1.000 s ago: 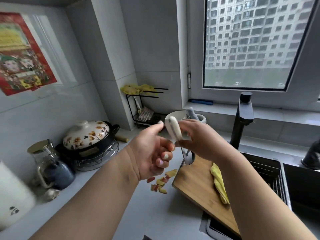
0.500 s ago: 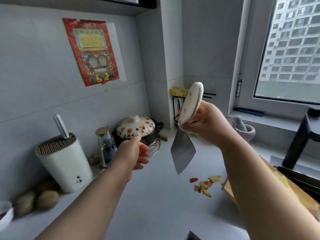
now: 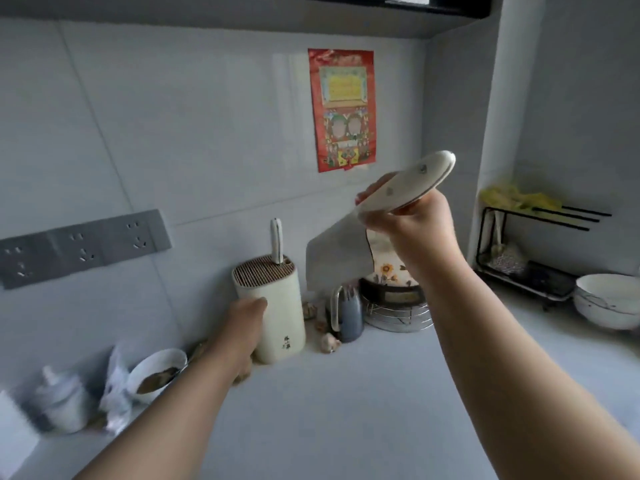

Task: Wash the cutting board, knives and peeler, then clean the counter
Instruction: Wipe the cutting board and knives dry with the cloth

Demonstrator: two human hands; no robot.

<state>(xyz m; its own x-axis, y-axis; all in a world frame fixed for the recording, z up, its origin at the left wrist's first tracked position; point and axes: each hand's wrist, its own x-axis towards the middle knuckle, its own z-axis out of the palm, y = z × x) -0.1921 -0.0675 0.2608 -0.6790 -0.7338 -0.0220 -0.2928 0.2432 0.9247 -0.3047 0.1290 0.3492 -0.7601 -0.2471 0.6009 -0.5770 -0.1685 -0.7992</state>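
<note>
So the view has swung hard left since a second ago: the sink, faucet and wooden board that filled the lower right are gone from frame, and now the knife block sits dead centre against the wall.

The right hand is clenched around the cream handle of the cleaver, same as half a second back, but it's carried the thing up and over; the wide blade now hangs just right of the block and above its slotted top, not in it yet. The left hand, which was floating free mid-frame before, has reached the block and is touching its left side. Whether the fingers actually wrap it I can't tell, too much blur.

One cream-handled knife is already standing in the slots.

My read: the cleaver's washing is done and this is the put-away step, left hand steadying the block. Board, peeler and the counter wipe look like they're yet to come; the scraps seen earlier are out of view now.
</note>
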